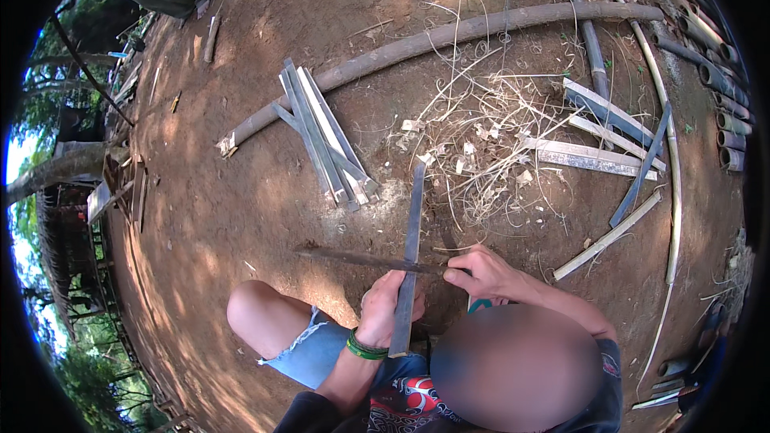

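Observation:
My left hand (383,305), with a green band at the wrist, is closed around a long grey bamboo slat (413,216) that points away from me over the dirt. My right hand (485,271) grips the handle of a long dark knife (361,260). Its blade lies crosswise on the slat, just above my left hand, with the tip pointing left. My bare knee (257,313) and denim shorts are just left of the hands.
A bundle of split bamboo slats (325,136) lies ahead on the left. A long bamboo pole (449,32) crosses the ground behind it. Shavings and thin strips (481,136) litter the middle. More slats (597,132) and cut bamboo tubes (726,112) lie at right.

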The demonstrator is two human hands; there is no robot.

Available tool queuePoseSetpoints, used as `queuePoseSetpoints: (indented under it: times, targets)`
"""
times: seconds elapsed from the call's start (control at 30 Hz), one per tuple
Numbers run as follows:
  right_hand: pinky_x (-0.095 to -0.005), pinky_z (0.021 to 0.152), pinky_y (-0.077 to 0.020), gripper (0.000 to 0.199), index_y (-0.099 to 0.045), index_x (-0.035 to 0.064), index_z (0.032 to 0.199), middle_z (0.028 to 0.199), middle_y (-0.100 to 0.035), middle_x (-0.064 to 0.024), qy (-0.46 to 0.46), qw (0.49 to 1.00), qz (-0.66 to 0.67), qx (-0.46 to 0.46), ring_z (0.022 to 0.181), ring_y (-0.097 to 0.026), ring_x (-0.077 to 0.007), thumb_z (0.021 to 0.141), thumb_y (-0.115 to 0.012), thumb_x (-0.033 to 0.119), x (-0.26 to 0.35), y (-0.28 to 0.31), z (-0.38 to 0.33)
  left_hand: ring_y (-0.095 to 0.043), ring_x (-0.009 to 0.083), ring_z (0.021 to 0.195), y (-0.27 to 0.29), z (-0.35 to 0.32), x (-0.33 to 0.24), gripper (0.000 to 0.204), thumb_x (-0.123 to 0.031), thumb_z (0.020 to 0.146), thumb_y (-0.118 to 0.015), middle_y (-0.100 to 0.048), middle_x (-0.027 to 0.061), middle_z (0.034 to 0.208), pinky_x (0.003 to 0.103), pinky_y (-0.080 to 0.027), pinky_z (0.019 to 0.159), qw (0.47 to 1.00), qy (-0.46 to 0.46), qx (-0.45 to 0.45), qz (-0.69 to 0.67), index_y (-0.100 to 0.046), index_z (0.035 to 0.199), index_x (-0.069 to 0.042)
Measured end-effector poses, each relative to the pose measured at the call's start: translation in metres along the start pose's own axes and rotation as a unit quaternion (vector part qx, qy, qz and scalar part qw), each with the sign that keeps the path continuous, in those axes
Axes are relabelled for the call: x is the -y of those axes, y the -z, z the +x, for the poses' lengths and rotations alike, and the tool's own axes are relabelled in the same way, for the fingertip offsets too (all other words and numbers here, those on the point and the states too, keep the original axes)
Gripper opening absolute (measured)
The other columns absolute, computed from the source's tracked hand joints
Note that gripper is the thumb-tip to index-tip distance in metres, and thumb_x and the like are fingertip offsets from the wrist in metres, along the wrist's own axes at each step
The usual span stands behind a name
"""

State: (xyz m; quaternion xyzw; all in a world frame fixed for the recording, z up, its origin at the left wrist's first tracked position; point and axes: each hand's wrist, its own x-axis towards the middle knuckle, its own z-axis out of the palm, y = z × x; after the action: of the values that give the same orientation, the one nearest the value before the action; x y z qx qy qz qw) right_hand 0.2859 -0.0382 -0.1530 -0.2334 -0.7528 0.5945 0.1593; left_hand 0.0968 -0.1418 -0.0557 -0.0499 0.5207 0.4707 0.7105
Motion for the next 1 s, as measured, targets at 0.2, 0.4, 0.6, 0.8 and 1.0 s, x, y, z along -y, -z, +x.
queuePoseSetpoints:
  times: [0.2, 0.4, 0.6, 0.8, 1.0]
  targets:
    - [-0.0454, 0.059, -0.0481, 0.068, -0.065, -0.0071, 0.070, 0.054, -0.054, -0.0228, -0.255, 0.966, -0.033, -0.037, 0.051, -0.058, -0.0317, 0.101, -0.049, 0.052, -0.058, 0.018, 0.009, -0.035, 0.0106, 0.049, -0.009, -0.002, 0.001, 0.032, -0.035, 0.108, -0.043, -0.037, -0.0020, 0.063, 0.027, -0.029, 0.043, 1.000, 0.015, -0.010, 0.025, -0.046, 0.085, -0.013]
    - [-0.0461, 0.054, -0.0443, 0.064, -0.061, -0.0065, 0.068, 0.049, -0.046, -0.0195, -0.126, 0.992, 0.014, -0.014, 0.046, -0.051, -0.0280, 0.102, -0.050, 0.047, -0.035, -0.004, -0.010, -0.036, 0.0106, 0.046, -0.004, 0.001, 0.001, 0.035, -0.035, 0.108, -0.043, -0.039, -0.0030, 0.061, 0.028, -0.029, 0.043, 0.999, 0.025, -0.016, 0.017, -0.047, 0.081, -0.013]
    - [-0.0485, 0.061, -0.0469, 0.062, -0.066, -0.0056, 0.077, 0.058, -0.053, -0.0246, -0.147, 0.988, -0.032, 0.028, 0.054, -0.055, -0.0314, 0.102, -0.049, 0.048, -0.031, 0.010, 0.003, -0.035, 0.0102, 0.048, 0.001, 0.000, 0.000, 0.034, -0.035, 0.108, -0.043, -0.038, -0.0023, 0.063, 0.027, -0.029, 0.044, 1.000, 0.019, 0.000, -0.004, -0.046, 0.083, -0.013]
    - [-0.0493, 0.065, -0.0519, 0.076, -0.066, -0.0054, 0.069, 0.053, -0.054, -0.0218, -0.325, 0.940, -0.088, -0.048, 0.058, -0.064, -0.0355, 0.101, -0.043, 0.060, -0.082, 0.033, 0.029, -0.034, 0.0094, 0.051, 0.002, -0.002, -0.013, 0.034, -0.038, 0.108, -0.042, -0.036, -0.0014, 0.066, 0.025, -0.029, 0.044, 0.999, 0.029, 0.023, -0.003, -0.045, 0.085, -0.013]
    - [-0.0457, 0.059, -0.0461, 0.073, -0.066, -0.0062, 0.071, 0.052, -0.052, -0.0178, -0.214, 0.977, 0.026, 0.001, 0.051, -0.051, -0.0262, 0.101, -0.046, 0.057, -0.023, -0.002, 0.008, -0.035, 0.0078, 0.053, 0.014, -0.002, -0.043, 0.038, -0.035, 0.109, -0.040, -0.034, -0.0035, 0.065, 0.024, -0.029, 0.044, 0.998, 0.038, 0.041, -0.016, -0.043, 0.078, -0.013]
